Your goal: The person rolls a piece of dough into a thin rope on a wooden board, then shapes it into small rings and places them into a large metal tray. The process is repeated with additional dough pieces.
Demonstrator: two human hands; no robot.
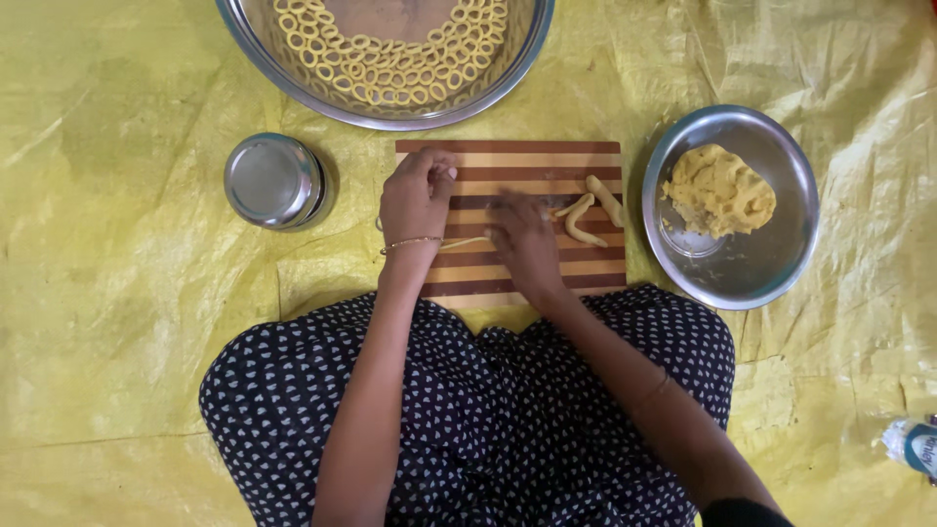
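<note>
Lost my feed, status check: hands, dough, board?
Left hand and right hand flat on striped board, rolling thin dough rope. Two dough pieces beside right hand. Nothing obstructing.

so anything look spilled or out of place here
Nothing stands out. The dough lump sits inside its steel bowl, the rings stay in the big basin, and the dough ropes lie on the striped board.

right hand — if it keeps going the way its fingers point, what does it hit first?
The right hand points up and slightly left across the striped cutting board. The board's far strip looks free; past its edge, the first thing is likely the big steel bowl of dough rings.
</note>
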